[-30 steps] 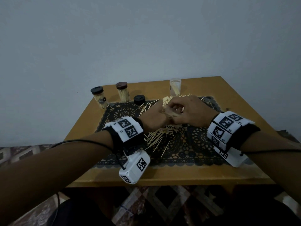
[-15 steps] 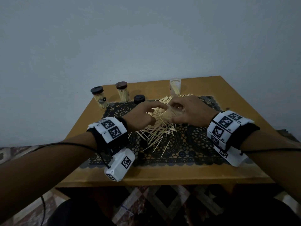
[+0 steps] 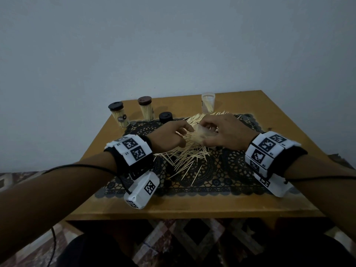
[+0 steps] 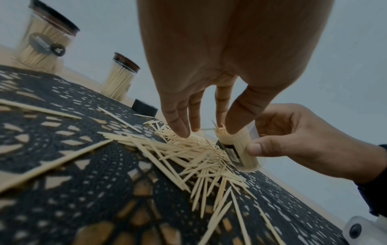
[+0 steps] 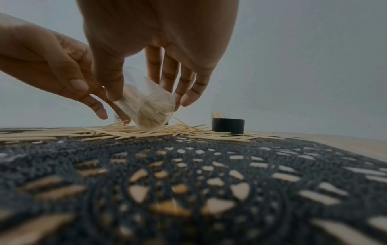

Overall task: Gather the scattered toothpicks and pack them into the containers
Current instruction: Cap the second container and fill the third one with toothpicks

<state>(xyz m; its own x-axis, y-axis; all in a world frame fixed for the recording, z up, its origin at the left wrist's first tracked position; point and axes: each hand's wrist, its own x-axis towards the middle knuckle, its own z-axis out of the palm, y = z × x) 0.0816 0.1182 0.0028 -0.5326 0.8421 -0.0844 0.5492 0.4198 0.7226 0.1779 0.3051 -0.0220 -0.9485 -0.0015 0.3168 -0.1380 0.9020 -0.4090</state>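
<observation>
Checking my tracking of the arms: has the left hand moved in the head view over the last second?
Yes. The left hand has drawn leftward and back toward the person, judged against the loose black cap.

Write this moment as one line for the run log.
step: filling | right hand: holds tilted clear container of toothpicks | left hand: fingers at container mouth | loose toothpicks: on mat

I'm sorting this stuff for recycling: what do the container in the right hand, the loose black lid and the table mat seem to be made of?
Container: likely clear, glossy plastic; the toothpicks show through its wall. Loose black lid: probably matte plastic, dull and evenly black. Table mat: dark openwork lace, maybe crochet or vinyl; the wood shows through its holes.
</observation>
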